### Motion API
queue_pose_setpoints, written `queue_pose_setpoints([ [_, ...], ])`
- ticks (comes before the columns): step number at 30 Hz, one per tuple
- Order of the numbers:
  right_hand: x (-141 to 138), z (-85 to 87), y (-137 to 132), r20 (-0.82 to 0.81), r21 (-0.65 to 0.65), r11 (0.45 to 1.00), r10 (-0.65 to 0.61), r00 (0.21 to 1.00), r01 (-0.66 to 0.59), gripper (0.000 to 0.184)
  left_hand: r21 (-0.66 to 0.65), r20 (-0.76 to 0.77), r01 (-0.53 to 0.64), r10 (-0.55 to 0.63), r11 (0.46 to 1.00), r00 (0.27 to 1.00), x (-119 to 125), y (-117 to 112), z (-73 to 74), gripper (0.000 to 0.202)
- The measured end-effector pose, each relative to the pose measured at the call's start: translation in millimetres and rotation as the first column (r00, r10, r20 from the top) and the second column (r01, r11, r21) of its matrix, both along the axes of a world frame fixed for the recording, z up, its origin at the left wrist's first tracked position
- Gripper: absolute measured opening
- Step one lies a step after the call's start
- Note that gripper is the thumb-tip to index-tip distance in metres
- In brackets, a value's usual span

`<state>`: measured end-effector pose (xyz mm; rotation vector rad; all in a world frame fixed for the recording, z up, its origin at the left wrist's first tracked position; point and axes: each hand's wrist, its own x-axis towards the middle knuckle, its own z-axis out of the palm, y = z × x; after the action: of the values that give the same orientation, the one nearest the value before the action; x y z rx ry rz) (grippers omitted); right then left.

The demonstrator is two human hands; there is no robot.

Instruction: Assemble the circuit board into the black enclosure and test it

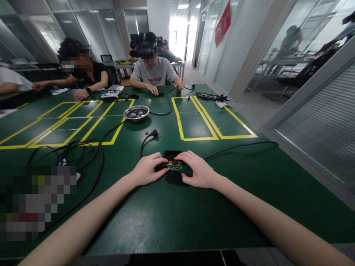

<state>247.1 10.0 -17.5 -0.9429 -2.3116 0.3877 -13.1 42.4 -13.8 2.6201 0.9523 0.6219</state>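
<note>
Toward 9 o'clock from a small green circuit board point(174, 167), a tangle of black cables point(64, 152) lies on a green table point(133, 229). A metal bowl point(136, 119) and, nearer the board, a black plug point(155, 133) sit between 10 and 11 o'clock. The board lies between 2 bare hands, with an upper black piece point(172, 153) at 12 o'clock and a lower black piece point(175, 179) at 6.

The board looks light and stiff, its ring-shaped parts probably fragile; its ends, at 9 and 3 o'clock, appear the safest hold, fingertips on the edges and off the raised parts. The black pieces look like hard, smooth plastic, perhaps apt to slide.

At 9 o'clock, the left hand point(146, 170) makes a narrow pinch, finger and thumb closed in on the board's left end. At 3, the right hand point(199, 170) arches wider, fingers by the board's upper right edge, thumb at the lower black piece; whether it grips or merely steadies cannot be told. Beyond it, a black cable point(230, 148) runs out between 2 and 3 o'clock.
</note>
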Motion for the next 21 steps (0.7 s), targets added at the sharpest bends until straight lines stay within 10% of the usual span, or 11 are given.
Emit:
queue_pose_setpoints([
  [21,7.2,-1.4,7.7,0.120,0.058,0.998,0.001,0.993,-0.008,0.059,0.045,-0.067,-0.019,0.022,0.999,0.997,3.0,-2.3,-3.6,0.033],
])
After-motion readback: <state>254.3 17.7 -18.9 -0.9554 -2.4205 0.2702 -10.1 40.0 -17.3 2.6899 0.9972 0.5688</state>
